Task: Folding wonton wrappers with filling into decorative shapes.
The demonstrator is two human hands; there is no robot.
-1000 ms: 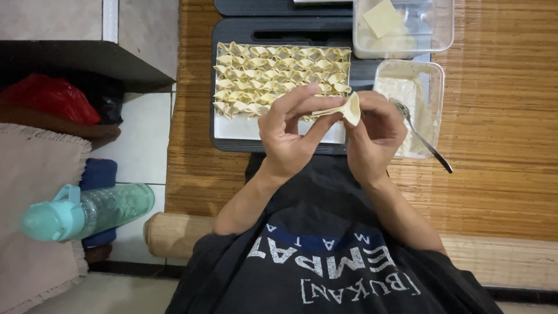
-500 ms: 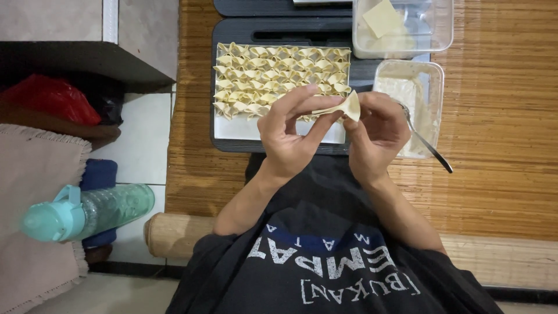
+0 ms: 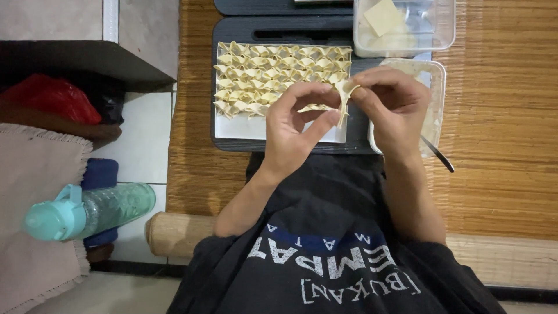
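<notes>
A pale dumpling wrapper (image 3: 344, 97) is pinched between both hands above the black tray (image 3: 232, 142). My left hand (image 3: 293, 131) grips its lower edge with thumb and fingers. My right hand (image 3: 392, 107) squeezes the top of the folded dough. Behind the hands, several rows of folded dumplings (image 3: 273, 72) lie on a white sheet (image 3: 244, 127) in the tray.
A clear tub with square wrappers (image 3: 401, 23) stands at the back right. A filling container (image 3: 433, 96) with a spoon handle (image 3: 437, 154) sits under my right hand. A teal bottle (image 3: 87, 212) lies at left, beside a bamboo mat (image 3: 505, 145).
The wrapper has been folded narrower and turned more upright between the fingers. Both hands shifted slightly away from my body, toward the tray.
</notes>
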